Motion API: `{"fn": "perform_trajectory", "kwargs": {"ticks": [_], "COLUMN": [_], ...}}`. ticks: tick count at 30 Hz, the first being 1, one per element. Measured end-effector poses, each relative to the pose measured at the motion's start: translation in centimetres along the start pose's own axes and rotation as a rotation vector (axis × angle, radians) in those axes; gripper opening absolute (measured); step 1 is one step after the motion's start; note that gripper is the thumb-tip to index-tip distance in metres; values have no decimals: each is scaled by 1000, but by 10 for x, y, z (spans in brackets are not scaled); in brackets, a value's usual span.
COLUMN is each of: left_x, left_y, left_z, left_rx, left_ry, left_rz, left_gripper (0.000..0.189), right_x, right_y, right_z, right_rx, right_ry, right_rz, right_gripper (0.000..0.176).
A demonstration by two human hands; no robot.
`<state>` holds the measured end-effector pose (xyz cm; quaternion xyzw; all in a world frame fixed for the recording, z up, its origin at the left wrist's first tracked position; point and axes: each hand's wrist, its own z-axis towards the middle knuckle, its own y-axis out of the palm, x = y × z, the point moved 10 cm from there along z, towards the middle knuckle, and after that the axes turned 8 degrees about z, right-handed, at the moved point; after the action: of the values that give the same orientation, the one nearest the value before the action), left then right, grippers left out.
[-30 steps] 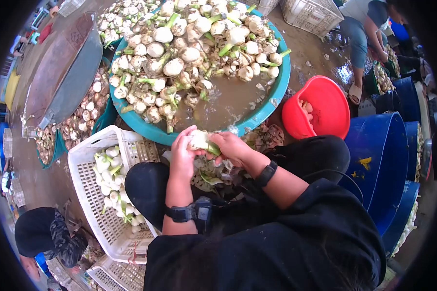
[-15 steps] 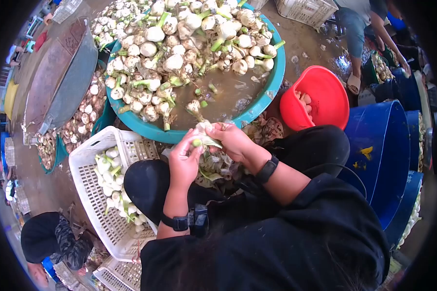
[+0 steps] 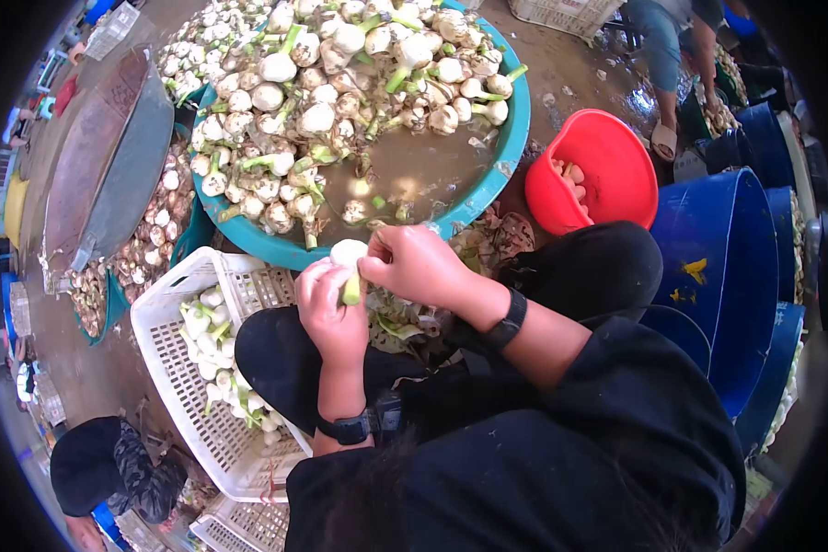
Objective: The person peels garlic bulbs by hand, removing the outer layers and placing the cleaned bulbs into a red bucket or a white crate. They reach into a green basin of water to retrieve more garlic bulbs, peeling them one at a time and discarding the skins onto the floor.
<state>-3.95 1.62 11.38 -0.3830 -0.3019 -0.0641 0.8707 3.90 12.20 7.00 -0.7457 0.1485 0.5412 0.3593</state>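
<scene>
- Left hand (image 3: 329, 308): closed round one pale bulb (image 3: 348, 251), garlic by its look; fingers wrap the neck, round end up and away from the body, green stem (image 3: 351, 291) pointing down toward the lap; a grip that seems meant to steady the neck while leaving the round part exposed.
- Right hand (image 3: 423, 267): narrow, fingers curled in, thumb side close against the bulb; whether it pinches a strip of skin, cannot tell.
- Both hands meet over the near rim of the teal tub (image 3: 276, 251), between the knees; probably handy for reaching the stock and letting scraps drop.
- Tub: muddy bulbs (image 3: 317, 118) heaped at the far and left sides, stems at all angles; brown water (image 3: 423, 166) in the near right part, loose bits afloat.
- White crate (image 3: 142, 322): beside the left knee, holding cleaner white bulbs (image 3: 221, 345) with short green stems; set within easy reach of the left hand, it appears.
- Papery skins (image 3: 405, 317): below the hands, near the tub's foot; red bucket (image 3: 607, 147) just right of the tub, small pinkish-brown pieces inside, kind unclear.
- Far right: a person (image 3: 664, 55), one hand down among other bulbs.
</scene>
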Motion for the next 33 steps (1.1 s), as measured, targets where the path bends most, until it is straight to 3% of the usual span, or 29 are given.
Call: {"fn": "perform_trajectory", "kwargs": {"ticks": [2,4,6,7,10,12,14,15,16,18,19,21,22,23,24,25,26,28,30,32,33], "left_x": [5,-34,-77,-82,-94,-91,-84,-88,-92,-80,-81,-71,-81,-104,-112,-110,-113,-121,-121,-125,-126], "left_y": [0,-4,7,8,13,8,-26,-66,-112,-188,-191,-206,-186,-148,-109,-63,-23,40,71,84,76], "left_z": [-2,-13,-37,-39,-41,-37,-26,-24,-22,-11,-9,-11,-7,-5,-3,-7,-11,-36,-41,-39,-30], "left_rx": [-1,96,218,279,147,153,193,347,497,568,570,731,600,430,325,196,100,-31,-71,-56,0], "left_ry": [67,-331,-923,-1047,-1071,-1014,-933,-843,-741,-479,-477,-354,-311,-603,-636,-873,-913,-1196,-1267,-1234,-1150], "left_rz": [80,-193,-685,-831,-849,-803,-454,-216,23,374,382,352,282,156,57,-194,-334,-537,-645,-635,-587], "left_gripper": [21,16,14,14,16,16,16,16,17,16,16,19,26,30,29,30,35,41,45,43,42], "right_x": [7,25,73,79,82,18,1,10,33,92,111,163,176,172,156,138,127,101,75,106,106], "right_y": [1,9,26,27,32,41,64,63,52,35,36,82,105,107,111,112,107,90,77,81,73], "right_z": [2,1,-12,-16,-22,-7,5,21,43,85,94,117,124,125,125,121,113,78,30,-5,-10], "right_rx": [-11,-35,-190,-192,-294,-248,-367,-343,-184,-32,-101,-146,-205,-207,-240,-274,-279,-302,-474,-557,-553], "right_ry": [1,-4,162,158,250,14,-52,5,62,307,442,377,327,320,208,98,96,144,104,28,30], "right_rz": [-7,-11,-280,-275,-516,76,230,138,89,-165,-240,-250,-229,-225,-163,-103,-111,-93,-200,-594,-599], "right_gripper": [26,25,30,30,39,49,55,58,60,67,68,60,57,57,53,49,49,40,35,30,30]}}
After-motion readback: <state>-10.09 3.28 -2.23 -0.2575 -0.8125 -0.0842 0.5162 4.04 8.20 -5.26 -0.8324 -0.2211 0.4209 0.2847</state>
